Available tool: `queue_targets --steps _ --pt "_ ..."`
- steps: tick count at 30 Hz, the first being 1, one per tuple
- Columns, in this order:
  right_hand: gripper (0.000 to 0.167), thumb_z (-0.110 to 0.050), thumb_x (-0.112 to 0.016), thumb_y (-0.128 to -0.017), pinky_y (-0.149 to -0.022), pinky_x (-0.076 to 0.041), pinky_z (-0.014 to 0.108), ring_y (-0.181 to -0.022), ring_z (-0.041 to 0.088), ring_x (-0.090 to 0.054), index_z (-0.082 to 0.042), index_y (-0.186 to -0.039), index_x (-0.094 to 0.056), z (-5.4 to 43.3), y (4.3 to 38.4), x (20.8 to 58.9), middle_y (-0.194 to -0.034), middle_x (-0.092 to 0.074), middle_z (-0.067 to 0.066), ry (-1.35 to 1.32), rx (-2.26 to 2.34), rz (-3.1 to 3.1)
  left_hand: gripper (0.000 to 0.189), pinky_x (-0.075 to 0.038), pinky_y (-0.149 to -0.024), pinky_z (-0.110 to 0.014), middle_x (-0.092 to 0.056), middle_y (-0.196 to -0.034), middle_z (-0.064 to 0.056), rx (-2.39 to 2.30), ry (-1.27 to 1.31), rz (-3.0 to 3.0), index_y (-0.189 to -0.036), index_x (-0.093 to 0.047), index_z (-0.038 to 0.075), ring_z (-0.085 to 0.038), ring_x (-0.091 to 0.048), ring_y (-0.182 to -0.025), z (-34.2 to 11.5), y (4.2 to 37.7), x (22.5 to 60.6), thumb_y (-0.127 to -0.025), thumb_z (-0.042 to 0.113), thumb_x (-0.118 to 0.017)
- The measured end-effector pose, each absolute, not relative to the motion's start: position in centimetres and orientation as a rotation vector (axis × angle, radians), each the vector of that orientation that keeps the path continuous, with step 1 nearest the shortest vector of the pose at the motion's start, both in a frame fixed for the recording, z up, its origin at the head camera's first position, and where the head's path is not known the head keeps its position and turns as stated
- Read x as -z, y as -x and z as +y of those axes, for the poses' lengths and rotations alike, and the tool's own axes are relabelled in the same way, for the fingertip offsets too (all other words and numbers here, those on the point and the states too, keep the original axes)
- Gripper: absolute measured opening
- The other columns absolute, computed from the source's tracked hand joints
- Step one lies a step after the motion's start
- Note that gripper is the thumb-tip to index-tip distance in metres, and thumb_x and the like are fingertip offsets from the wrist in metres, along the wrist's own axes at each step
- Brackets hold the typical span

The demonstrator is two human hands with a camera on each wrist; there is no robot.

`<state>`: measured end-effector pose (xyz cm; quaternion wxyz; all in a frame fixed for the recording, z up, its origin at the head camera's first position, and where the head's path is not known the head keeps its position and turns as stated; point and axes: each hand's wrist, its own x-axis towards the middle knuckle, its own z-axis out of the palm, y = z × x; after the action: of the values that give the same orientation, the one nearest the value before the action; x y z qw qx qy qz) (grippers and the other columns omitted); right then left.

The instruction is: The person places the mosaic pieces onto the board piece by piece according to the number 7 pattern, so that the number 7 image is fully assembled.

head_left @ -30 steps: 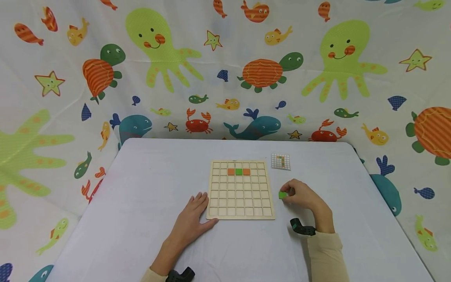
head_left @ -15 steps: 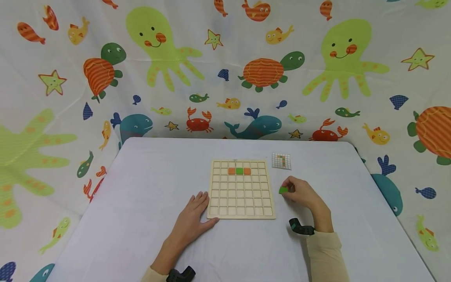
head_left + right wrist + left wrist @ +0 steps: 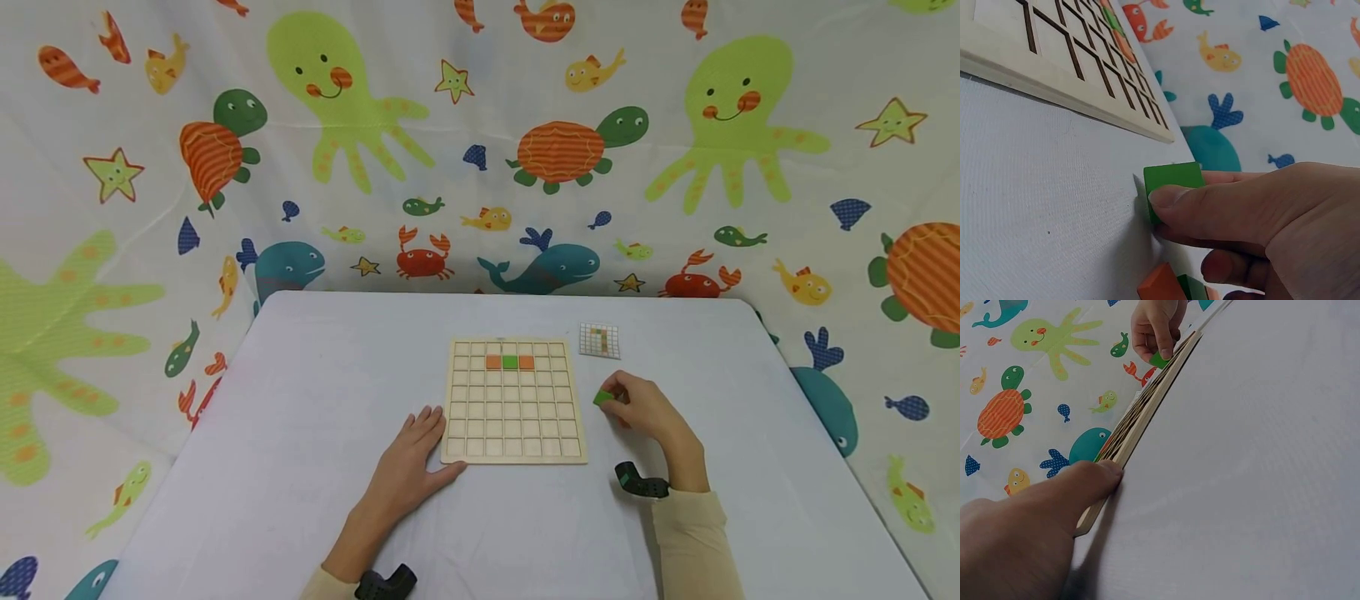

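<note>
A square wooden grid board (image 3: 517,425) lies on the white table, with two orange tiles (image 3: 493,362) and a green tile (image 3: 510,362) side by side in one of its far rows. My left hand (image 3: 408,467) rests at the board's near left corner, its fingers straight along the edge; the left wrist view shows the thumb (image 3: 1100,475) on the rim. To the right of the board, my right hand (image 3: 637,404) pinches a green block (image 3: 1172,175) between thumb and fingers. Below it in the right wrist view are orange (image 3: 1161,284) and green (image 3: 1191,287) blocks; whether the hand touches them, I cannot tell.
A small pattern card (image 3: 599,341) with a printed grid and coloured squares lies beyond my right hand, near the board's far right corner. A cloth (image 3: 480,192) printed with sea animals hangs behind the table (image 3: 337,375). Black camera mounts (image 3: 641,481) sit at both wrists.
The right hand has moved slightly away from the near side, tilting the green block it pinches. The left hand and the board keep their places.
</note>
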<state>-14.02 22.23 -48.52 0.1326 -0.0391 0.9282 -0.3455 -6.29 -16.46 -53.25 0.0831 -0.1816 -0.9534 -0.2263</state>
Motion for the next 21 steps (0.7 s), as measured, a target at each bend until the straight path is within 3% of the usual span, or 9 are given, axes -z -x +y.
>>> queue_targets --steps 13,21 --pt "0.024 -0.013 -0.067 -0.093 -0.063 -0.049 0.026 -0.075 0.017 -0.057 -0.004 -0.115 -0.061 22.11 14.55 48.53 -0.103 -0.068 0.013 0.109 0.937 2.792 0.081 -0.033 -0.123 -0.047 -0.052 -0.150 -0.015 0.682 0.546 -2.853 -0.140 -0.055 -0.002 -0.030 -0.045 -0.144 -16.45 6.45 53.27 -0.082 0.049 -0.078" --pt "0.023 -0.013 -0.064 -0.097 -0.048 -0.047 0.028 -0.057 0.015 -0.052 -0.007 -0.119 -0.062 21.45 14.46 48.38 -0.107 -0.066 0.015 0.130 0.969 2.825 0.081 -0.033 -0.123 -0.047 -0.053 -0.150 -0.015 0.690 0.549 -2.855 -0.140 -0.055 -0.003 -0.031 -0.045 -0.144 -16.48 6.48 53.23 -0.082 0.049 -0.078"
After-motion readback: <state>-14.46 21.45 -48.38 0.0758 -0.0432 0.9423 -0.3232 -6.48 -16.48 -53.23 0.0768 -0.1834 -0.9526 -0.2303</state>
